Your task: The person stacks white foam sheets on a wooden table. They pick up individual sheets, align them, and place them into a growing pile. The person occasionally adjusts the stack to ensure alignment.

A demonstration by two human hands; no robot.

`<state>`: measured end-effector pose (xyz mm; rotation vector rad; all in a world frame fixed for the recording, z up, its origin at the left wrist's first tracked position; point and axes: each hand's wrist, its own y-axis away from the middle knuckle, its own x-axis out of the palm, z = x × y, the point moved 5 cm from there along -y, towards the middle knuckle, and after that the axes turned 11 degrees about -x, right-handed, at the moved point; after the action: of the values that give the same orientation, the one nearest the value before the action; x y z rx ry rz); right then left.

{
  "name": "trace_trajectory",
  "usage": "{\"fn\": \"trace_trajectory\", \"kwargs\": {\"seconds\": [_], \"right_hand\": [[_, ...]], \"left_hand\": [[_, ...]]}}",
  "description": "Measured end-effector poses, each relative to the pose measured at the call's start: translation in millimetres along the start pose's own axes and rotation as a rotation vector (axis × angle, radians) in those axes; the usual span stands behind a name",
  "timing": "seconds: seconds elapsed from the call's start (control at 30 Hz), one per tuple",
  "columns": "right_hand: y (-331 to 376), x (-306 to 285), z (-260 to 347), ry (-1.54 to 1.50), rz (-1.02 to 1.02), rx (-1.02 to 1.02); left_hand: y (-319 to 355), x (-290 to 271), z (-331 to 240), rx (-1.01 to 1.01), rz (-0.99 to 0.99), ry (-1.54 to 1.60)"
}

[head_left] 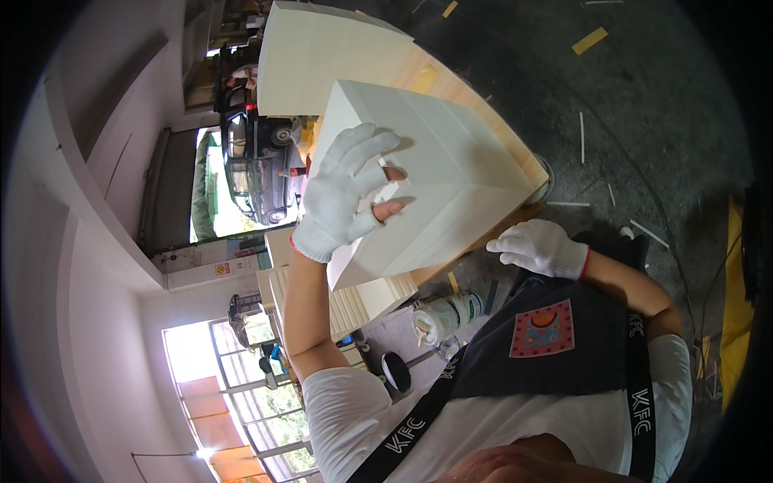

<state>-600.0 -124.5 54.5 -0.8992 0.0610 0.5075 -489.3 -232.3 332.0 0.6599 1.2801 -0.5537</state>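
pale cream block [451, 185], smooth flat faces

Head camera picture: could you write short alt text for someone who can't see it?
A gloved left hand presses on a large pale block; the gloved right hand holds its lower edge. More pale boards lie beyond it.

single head-worn fisheye, tilted steeply down over wearer's chest and apron [564, 354], close on the white block [427, 193]; frame rolled, open doorway [233, 177] at left edge, floor [644, 121] top right
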Motion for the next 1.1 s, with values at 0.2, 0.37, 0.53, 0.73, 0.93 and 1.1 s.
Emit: {"fn": "trace_trajectory", "kwargs": {"seconds": [0.2,0.37,0.53,0.73,0.93,1.1], "right_hand": [[-1,-1,1,0.013,0.004,0.020],[0,0,1,0.033,-0.023,0.016],[0,-1,1,0.027,-0.008,0.027],[2,2,-1,0.021,-0.026,0.038],[5,2,-1,0.012,-0.030,0.037],[5,4,2,0.008,0.011,0.047]], "left_hand": [[-10,-4,-7,0.045,-0.005,0.069],[-9,-5,-6,0.053,0.001,0.076],[-9,-3,-6,0.050,0.001,0.101],[-5,5,2,0.033,0.039,0.144],[-2,3,2,0.005,-0.030,0.228],[11,8,21,-0.257,0.029,0.467]]}}
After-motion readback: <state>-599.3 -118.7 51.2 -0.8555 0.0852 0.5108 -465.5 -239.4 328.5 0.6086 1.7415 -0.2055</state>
